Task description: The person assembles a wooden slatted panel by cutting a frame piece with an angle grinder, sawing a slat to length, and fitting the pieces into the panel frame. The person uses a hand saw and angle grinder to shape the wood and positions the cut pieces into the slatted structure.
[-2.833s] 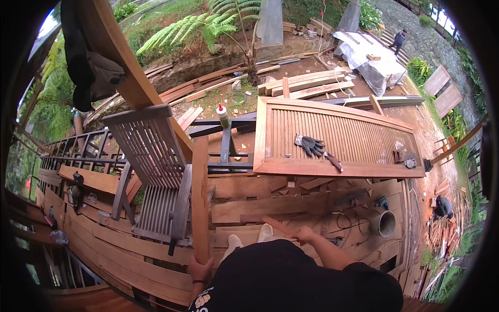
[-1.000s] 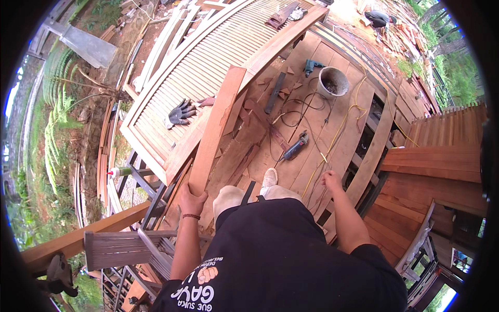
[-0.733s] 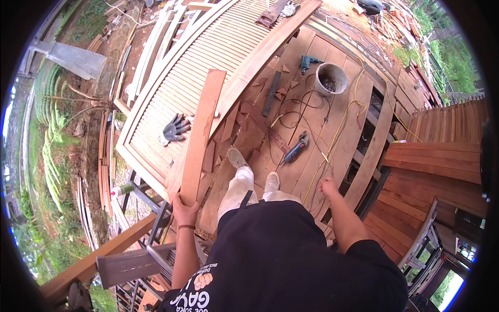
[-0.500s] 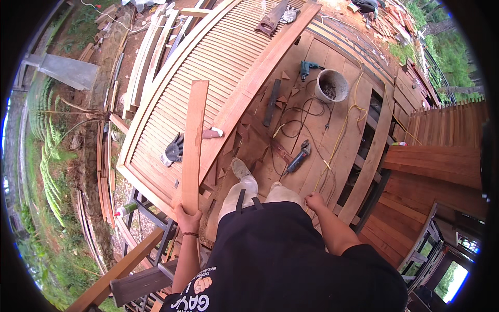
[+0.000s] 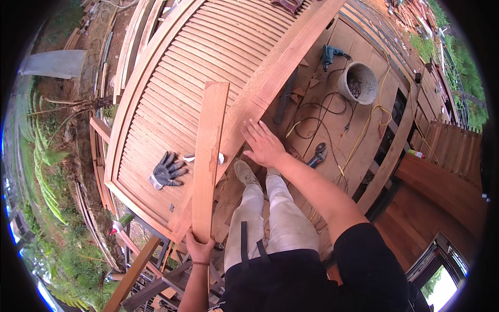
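Observation:
A flat reddish-brown board (image 5: 210,140) lies lengthwise over a slatted wooden panel (image 5: 195,67) and its wide edge beam (image 5: 265,78). My left hand (image 5: 200,249) is closed round the board's near end, thumb and fingers on its two sides. My right hand (image 5: 263,143) is open, fingers stretched over the edge beam's right side; I cannot tell whether they press on the wood. Left of the board, a grey and black work glove (image 5: 168,170) lies on the slats. A small white item (image 5: 221,158) shows partly from behind the board.
On the plank floor to the right are a teal power drill (image 5: 332,55), a bucket (image 5: 358,83) with debris inside, an angle grinder (image 5: 318,155) partly behind my forearm, and loose cables (image 5: 382,112). Gaps open between floor planks. A bottle (image 5: 122,223) stands beyond the panel's near left corner.
My right hand has swung up from beside my leg to the edge beam and its fingers have spread. My left hand keeps hold of the board's end. The view has shifted.

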The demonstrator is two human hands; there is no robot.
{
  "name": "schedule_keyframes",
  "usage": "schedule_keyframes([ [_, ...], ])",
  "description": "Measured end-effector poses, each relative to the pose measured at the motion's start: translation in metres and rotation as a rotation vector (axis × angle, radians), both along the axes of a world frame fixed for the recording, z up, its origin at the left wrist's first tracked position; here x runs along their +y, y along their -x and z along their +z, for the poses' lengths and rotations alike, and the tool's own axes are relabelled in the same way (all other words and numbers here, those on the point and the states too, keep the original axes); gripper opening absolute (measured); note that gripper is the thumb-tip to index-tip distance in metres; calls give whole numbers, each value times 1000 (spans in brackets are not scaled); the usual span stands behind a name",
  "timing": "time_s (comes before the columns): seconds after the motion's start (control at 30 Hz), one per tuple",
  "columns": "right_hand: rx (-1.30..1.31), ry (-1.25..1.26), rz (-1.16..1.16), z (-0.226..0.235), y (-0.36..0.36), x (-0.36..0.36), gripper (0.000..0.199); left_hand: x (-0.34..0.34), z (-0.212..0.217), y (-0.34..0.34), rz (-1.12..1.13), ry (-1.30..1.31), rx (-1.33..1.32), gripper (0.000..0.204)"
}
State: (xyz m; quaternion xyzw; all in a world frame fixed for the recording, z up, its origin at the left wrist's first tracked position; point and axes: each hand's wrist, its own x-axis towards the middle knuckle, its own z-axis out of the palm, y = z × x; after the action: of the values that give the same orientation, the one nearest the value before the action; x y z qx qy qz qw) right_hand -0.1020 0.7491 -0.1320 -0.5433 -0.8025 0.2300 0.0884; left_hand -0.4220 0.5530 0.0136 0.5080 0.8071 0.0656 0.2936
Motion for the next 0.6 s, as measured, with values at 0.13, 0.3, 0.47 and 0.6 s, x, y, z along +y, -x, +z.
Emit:
schedule_keyframes([
  [0.13, -92, -133, 18, -14, -31, 49, 75, -2, -7, -14, 129, 61, -74, 61],
  [0.3, -121, -103, -162, -20, -48, 42, 76, 8, -22, -20, 47, 70, 11, 61],
  [0.47, 481, -102, 76, -26, -29, -32, 59, 46, -52, -30, 51, 36, -57, 65],
  [0.6, 428, 434, -495, -87, -40, -108, 53, 84, -76, -37, 3, 41, 40, 67],
])
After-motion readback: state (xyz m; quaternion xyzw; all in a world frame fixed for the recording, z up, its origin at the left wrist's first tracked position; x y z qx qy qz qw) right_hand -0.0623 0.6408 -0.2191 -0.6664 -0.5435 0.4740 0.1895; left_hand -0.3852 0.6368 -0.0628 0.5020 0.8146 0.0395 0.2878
